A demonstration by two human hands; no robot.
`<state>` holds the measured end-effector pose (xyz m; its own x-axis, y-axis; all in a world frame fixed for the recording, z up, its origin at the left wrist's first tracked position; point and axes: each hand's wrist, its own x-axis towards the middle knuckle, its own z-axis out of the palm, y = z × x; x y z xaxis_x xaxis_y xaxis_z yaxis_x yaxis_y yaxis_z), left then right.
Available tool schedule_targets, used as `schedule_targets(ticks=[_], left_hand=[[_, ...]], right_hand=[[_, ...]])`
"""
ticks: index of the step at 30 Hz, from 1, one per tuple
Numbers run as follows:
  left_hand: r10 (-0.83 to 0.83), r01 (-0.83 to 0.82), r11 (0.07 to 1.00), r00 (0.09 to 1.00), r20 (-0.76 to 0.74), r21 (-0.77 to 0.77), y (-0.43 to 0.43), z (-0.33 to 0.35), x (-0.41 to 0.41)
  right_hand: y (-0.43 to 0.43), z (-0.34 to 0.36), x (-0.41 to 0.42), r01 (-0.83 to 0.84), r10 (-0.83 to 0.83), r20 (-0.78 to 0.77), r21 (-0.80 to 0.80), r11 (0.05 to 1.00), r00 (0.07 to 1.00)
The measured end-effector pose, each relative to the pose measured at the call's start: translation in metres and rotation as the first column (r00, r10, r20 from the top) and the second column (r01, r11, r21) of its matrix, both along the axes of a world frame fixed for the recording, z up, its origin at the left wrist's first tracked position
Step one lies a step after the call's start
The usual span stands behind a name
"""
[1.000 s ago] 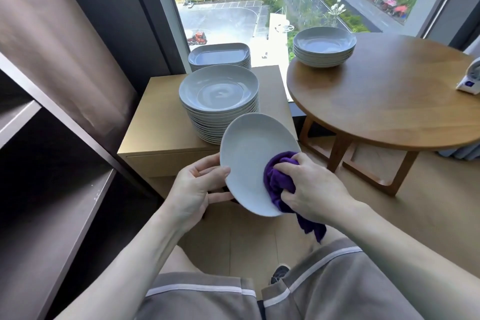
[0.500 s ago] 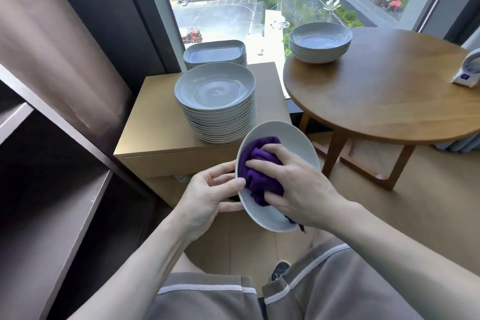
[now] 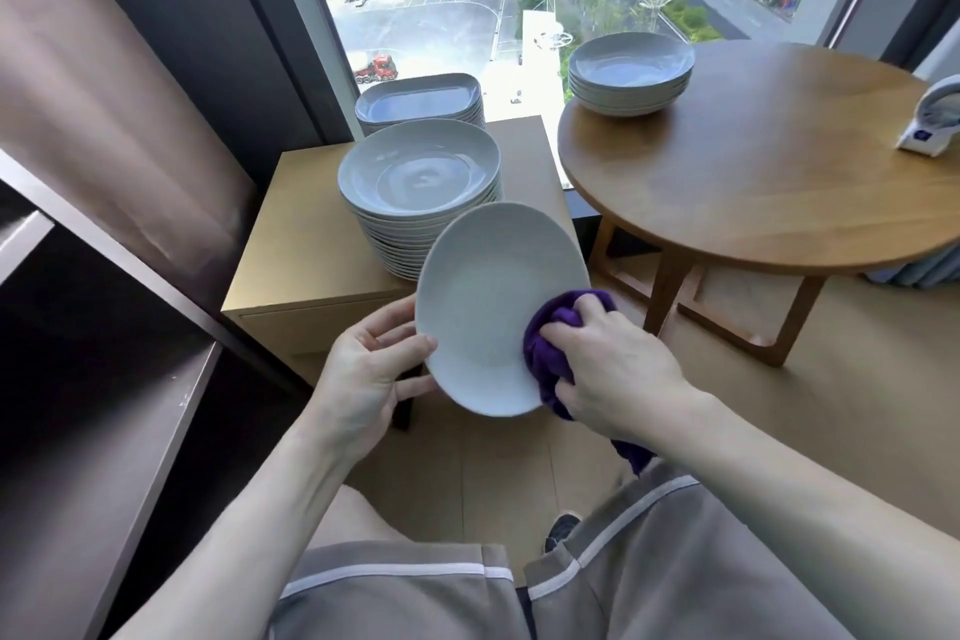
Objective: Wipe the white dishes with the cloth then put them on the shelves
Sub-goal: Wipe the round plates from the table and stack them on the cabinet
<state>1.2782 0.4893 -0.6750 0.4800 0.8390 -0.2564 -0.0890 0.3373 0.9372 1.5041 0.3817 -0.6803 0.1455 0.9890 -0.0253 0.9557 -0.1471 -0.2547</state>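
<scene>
A white round dish point(image 3: 483, 307) is held tilted in front of me, its inside facing me. My left hand point(image 3: 371, 369) holds its left rim, thumb on the front and fingers behind. My right hand point(image 3: 613, 369) grips a bunched purple cloth point(image 3: 550, 348) and presses it against the dish's lower right rim. A tail of the cloth hangs below the wrist. Behind the dish, a tall stack of white round dishes point(image 3: 421, 192) stands on a low wooden cabinet point(image 3: 296, 250).
A stack of squarish white plates point(image 3: 418, 101) sits at the cabinet's back. A round wooden table point(image 3: 779, 172) on the right carries a stack of bowls point(image 3: 631, 73) and a small white device point(image 3: 932, 125). Dark shelves point(image 3: 104, 431) run along the left. A window lies ahead.
My right hand slid the cloth from the middle of the dish to its lower right rim. The dish's face is now mostly uncovered and tilted up more toward me.
</scene>
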Motion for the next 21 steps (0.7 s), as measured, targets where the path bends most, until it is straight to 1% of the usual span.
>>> schedule_targets(ticks=[3,8,10,13,15,17,19,21], left_hand=[[0.013,-0.013,1.000,1.000,-0.001,0.006,0.005,0.001,-0.004],[-0.016,0.016,1.000,1.000,0.010,-0.026,0.001,-0.001,0.001],[-0.034,0.035,0.998,0.999,0.026,-0.046,-0.001,-0.001,0.004],[-0.101,0.103,0.993,0.994,0.044,-0.062,-0.006,-0.001,0.007],[-0.153,0.156,0.986,0.987,0.047,-0.066,-0.011,-0.001,0.010],[-0.203,0.206,0.976,0.978,0.041,-0.069,-0.016,-0.001,0.014],[-0.244,0.245,0.968,0.969,0.024,-0.060,-0.022,-0.002,0.017],[-0.239,0.239,0.970,0.971,0.008,-0.048,-0.025,-0.001,0.019]], right_hand=[[-0.006,-0.007,-0.017,-0.107,0.107,-0.029,-0.014,0.994,0.994],[-0.007,-0.005,-0.022,-0.277,0.281,-0.082,0.058,0.959,0.956],[-0.006,0.000,-0.022,-0.326,0.335,-0.104,0.094,0.941,0.937],[-0.005,0.007,-0.020,-0.355,0.375,-0.136,0.149,0.923,0.917],[-0.004,0.013,-0.016,-0.338,0.374,-0.160,0.212,0.917,0.914],[-0.001,0.017,-0.009,-0.279,0.341,-0.185,0.292,0.915,0.922],[0.003,0.019,0.000,-0.182,0.253,-0.167,0.351,0.919,0.953],[0.006,0.019,0.010,-0.074,0.130,-0.134,0.360,0.930,0.982]])
